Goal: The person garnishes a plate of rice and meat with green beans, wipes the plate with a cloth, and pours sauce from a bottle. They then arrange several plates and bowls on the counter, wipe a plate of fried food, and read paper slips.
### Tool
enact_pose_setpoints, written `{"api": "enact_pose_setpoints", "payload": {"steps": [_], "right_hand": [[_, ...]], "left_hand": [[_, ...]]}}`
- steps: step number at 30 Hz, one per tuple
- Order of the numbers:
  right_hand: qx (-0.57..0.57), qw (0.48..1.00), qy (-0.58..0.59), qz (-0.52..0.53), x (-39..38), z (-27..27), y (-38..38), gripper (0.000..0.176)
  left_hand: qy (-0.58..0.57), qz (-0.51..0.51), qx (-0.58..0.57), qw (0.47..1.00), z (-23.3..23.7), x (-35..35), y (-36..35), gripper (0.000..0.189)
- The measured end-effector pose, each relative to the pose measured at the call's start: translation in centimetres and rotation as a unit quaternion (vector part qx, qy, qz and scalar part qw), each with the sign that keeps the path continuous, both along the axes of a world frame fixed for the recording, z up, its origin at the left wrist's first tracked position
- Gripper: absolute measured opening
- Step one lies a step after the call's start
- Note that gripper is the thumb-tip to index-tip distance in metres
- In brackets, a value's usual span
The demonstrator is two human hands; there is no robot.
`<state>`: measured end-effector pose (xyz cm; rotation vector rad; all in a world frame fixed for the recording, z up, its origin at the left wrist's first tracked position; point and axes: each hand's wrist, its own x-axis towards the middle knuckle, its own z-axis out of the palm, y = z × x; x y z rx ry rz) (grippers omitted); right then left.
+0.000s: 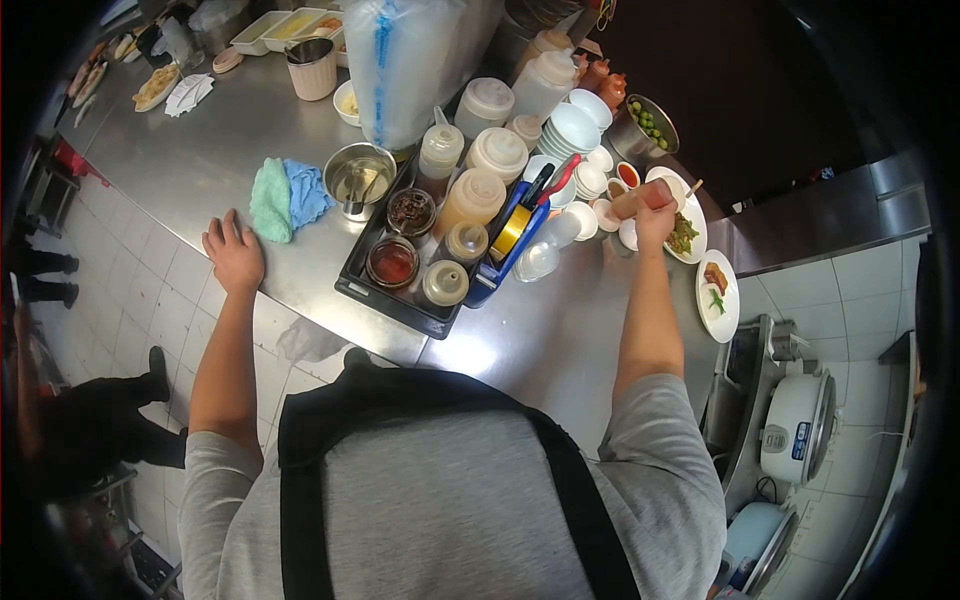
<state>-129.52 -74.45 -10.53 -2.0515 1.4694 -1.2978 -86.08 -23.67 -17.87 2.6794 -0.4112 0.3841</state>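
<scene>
My left hand (pixel 235 252) lies flat on the steel counter's edge, fingers apart, holding nothing. Just beyond it are a green cloth (pixel 270 202) and a blue cloth (pixel 305 190). On the right, my right hand (pixel 655 210) is closed around a brownish bottle-like container (pixel 624 206), partly hidden by the fingers. This hand is beside an oval white plate (pixel 697 240) with greens on it. A second white plate (pixel 726 318) with some food stands nearer me. Small sauce cups (pixel 628 175) are just beyond the hand.
A black tray (pixel 405 318) of squeeze bottles and sauce jars stands mid-counter, a steel pot (pixel 345 212) beside it. White bowls (pixel 575 128) are stacked behind. A steel container of green fruit (pixel 672 150) sits back right. Rice cookers (pixel 790 440) stand lower right; another person's legs (pixel 110 420) show left.
</scene>
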Motion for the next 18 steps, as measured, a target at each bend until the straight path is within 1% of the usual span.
{"api": "enact_pose_setpoints", "payload": {"steps": [2,5,11,14,18], "right_hand": [[-0.007,0.999,0.017,-0.027,0.1,0.3,0.1,0.057],[-0.015,0.999,0.029,-0.03,0.3,0.6,0.3,0.059],[0.008,0.998,0.044,-0.047,0.9,1.6,1.1,0.059],[-0.007,0.997,0.047,-0.055,1.0,1.7,1.3,0.054],[-0.011,0.998,0.04,-0.052,0.9,1.5,1.2,0.051]], "left_hand": [[-0.005,0.0,0.003,1.0,0.0,0.0,0.0,0.044],[-0.005,0.0,0.003,1.0,-0.1,0.1,0.0,0.044],[0.008,0.003,0.007,1.0,0.0,0.1,0.0,0.044],[0.009,0.0,0.008,1.0,0.0,0.2,0.0,0.045],[-0.002,-0.005,0.008,1.0,-0.1,0.2,0.1,0.045]]}}
